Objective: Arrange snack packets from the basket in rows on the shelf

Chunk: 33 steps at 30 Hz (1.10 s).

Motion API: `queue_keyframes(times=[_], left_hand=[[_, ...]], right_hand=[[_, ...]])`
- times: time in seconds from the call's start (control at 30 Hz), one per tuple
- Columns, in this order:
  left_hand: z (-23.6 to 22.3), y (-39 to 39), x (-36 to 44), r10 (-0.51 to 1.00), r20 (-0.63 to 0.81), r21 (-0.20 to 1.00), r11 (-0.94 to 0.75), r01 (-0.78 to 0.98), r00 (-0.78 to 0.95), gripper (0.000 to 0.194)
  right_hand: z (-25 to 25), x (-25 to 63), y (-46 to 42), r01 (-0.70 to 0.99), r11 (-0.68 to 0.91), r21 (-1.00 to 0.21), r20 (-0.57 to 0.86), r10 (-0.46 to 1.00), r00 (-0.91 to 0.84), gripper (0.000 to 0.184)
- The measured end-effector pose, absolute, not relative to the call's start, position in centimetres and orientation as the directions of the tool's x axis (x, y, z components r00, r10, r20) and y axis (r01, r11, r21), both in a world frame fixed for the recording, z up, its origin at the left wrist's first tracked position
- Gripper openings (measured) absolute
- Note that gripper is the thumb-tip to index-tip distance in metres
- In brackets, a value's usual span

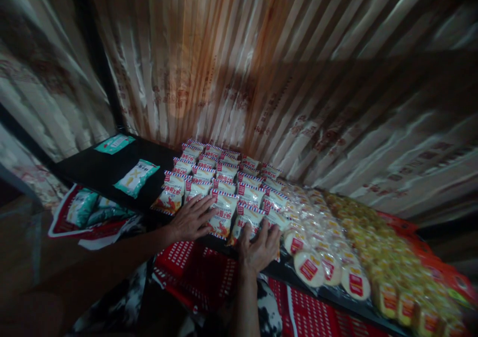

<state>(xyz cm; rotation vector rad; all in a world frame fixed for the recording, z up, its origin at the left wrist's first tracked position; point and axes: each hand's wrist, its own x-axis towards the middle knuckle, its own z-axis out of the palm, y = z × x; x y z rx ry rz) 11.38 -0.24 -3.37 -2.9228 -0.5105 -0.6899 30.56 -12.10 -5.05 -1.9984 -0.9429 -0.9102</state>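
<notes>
Several small white snack bags [222, 212] with red lettering and striped top edges stand in rows on a black shelf [91, 170]. My left hand [194, 217] rests with fingers spread against the front bags, left of centre. Against the front bags further right lies my right hand [259, 247], its fingers also apart. Neither hand is closed round a bag. Two teal snack bags lie flat at the left: one nearer bag [136, 177] and one at the back corner [114, 144].
Round wrapped crackers [309, 269] and yellow packaged snacks [388, 297] fill the shelf to the right, with orange-red packs [444, 272] beyond. Below are a red basket [194, 272] and another basket [59, 222] holding teal bags. A pleated curtain [224, 68] hangs behind.
</notes>
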Motion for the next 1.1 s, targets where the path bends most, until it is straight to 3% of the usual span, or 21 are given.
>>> queue_keyframes(times=[0.33, 0.87, 1.1], left_hand=[[-3.5, -0.1, 11.3, 0.271, 0.504, -0.013, -0.947, 0.32, 0.82, 0.058], [-3.4, -0.2, 11.2, 0.262, 0.514, 0.001, -0.952, 0.305, 0.817, 0.056], [-3.2, -0.3, 11.2, 0.264, 0.535, 0.025, -0.954, 0.297, 0.802, 0.057]], right_hand=[[-4.6, 30.1, -12.6, 0.851, -0.445, -0.278, 0.836, 0.324, 0.442, 0.058], [-4.1, 27.9, -12.7, 0.924, -0.356, -0.141, 0.821, 0.479, 0.31, 0.056], [-4.2, 25.5, -13.6, 0.967, -0.223, -0.12, 0.777, 0.585, 0.231, 0.057]])
